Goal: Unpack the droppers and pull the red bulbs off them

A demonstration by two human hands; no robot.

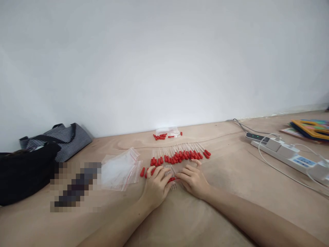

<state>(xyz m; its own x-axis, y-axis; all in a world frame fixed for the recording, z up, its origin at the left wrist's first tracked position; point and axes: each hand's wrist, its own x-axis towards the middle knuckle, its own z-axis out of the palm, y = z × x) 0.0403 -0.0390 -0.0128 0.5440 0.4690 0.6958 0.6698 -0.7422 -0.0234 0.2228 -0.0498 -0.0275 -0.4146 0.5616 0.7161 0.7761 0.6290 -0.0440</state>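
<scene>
Between my two hands lies a red rubber dropper bulb [171, 179], held sideways low over the table. The curled fingers and thumb of my left hand [157, 187] pinch its left side. At its other end, the fingertips of my right hand [194, 181] close on it, with the little finger raised; any glass tube there is hidden. Loose clear glass tubes [168, 167] lie just beyond and under my hands. Farther out is a row of droppers [180, 156], red bulbs toward me and thin tubes pointing away. A few loose red bulbs [142, 172] rest beside my left hand, partly covered by it.
Clear zip bags [118, 169] are piled on the left, near a blurred dark patch. More red bulbs [160, 136] lie by a plastic bag at the wall. A striped bag [74, 140] stands far left. On the right are a power strip [290, 156] with cables and colourful boards [312, 128].
</scene>
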